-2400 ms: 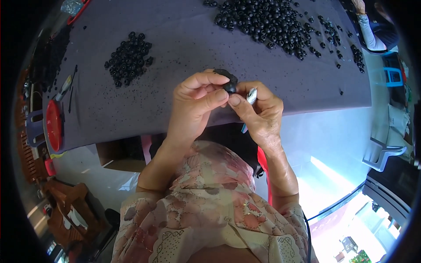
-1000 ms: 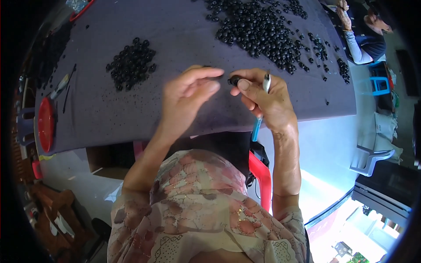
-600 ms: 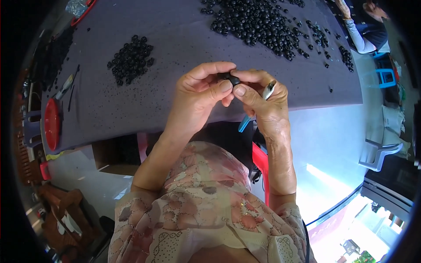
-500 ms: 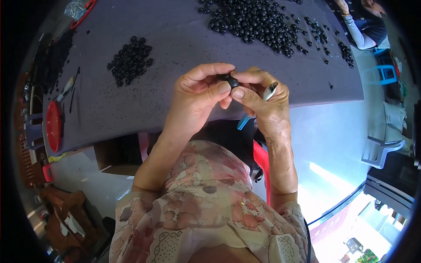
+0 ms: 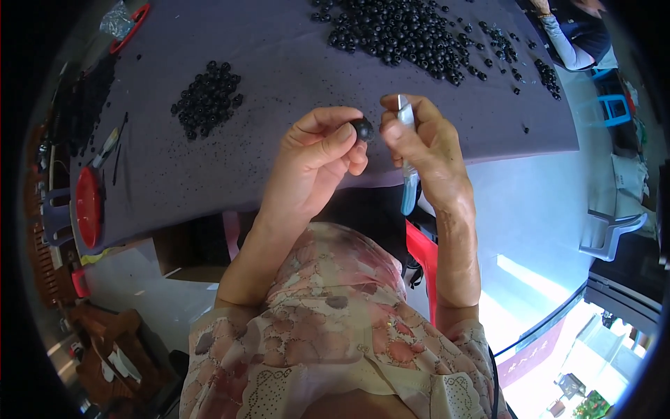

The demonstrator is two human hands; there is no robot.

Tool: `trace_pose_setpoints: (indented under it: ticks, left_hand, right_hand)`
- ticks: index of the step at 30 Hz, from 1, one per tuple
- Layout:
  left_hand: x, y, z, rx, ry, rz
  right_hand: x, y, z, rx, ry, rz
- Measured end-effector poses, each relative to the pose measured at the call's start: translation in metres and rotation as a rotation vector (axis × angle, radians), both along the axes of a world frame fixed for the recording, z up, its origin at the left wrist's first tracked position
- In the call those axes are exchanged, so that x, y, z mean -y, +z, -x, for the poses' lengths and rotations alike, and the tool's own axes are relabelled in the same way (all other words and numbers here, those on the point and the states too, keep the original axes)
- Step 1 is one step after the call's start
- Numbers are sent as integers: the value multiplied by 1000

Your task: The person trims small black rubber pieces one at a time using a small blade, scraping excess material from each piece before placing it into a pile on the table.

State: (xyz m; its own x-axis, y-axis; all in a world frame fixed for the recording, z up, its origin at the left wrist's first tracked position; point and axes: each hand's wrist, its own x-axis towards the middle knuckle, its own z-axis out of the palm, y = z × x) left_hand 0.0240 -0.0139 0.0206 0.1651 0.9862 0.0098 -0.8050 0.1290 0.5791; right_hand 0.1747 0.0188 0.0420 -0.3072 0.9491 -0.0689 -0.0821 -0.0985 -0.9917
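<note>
Left hand (image 5: 310,164) is pinching a small black round part (image 5: 361,128) at fingertip height, right hand (image 5: 422,143) is gripping a slim blue-handled tool (image 5: 407,164) beside it, keeping both clear of the table (image 5: 279,63).

Glossy black bead (image 5: 362,128), shiny metal tool (image 5: 406,153), matt purple tablecloth (image 5: 279,63)

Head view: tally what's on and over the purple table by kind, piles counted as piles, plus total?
Black piece pinched in the left hand: 1
Pale blue-handled tool in the right hand: 1
Piles of black pieces: 2, small pile and big pile
Red round dish at the table's left edge: 1
Total: 5
</note>
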Motion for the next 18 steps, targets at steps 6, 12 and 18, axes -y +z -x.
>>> trace_pose_setpoints:
  ticks: [6, 12, 18]
  left_hand:
    - [4, 1, 6, 32, -24, 10]
    - [5, -1, 3, 11, -58, 21]
    - [4, -1, -1, 11, -80, 31]
  right_hand:
    - [12, 3, 2, -72, 97, -47]
    - [21, 6, 3, -20, 1, -158]
    - [20, 6, 1, -98, 51, -210]
